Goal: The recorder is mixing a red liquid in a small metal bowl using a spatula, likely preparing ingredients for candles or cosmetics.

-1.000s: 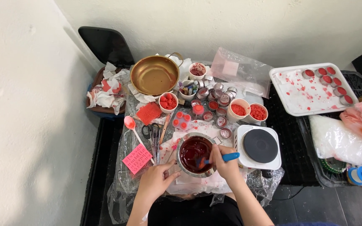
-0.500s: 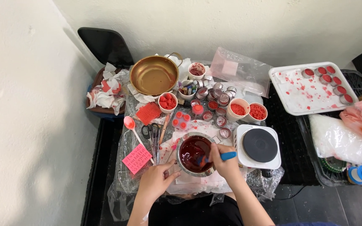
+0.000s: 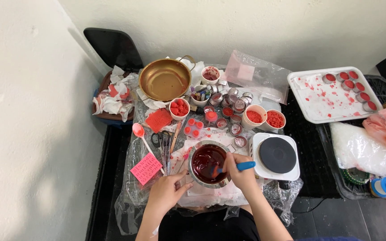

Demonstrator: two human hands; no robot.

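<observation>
Two hands work: right hand [image 3: 240, 172] grips a blue-handled tool [image 3: 237, 168] in the metal bowl [image 3: 207, 163], left hand [image 3: 168, 192] fingers loosely curled beside it.

A round metal bowl [image 3: 208, 164] stands upright at the near edge of the tabletop, on stained white paper, just left of a white single hotplate. It is shiny steel at the rim and filled with dark red, glossy liquid. A stirring tool with a blue handle [image 3: 242, 166] lies tilted across the bowl's right rim, its working end dipped in the red liquid, its handle pointing right
</observation>
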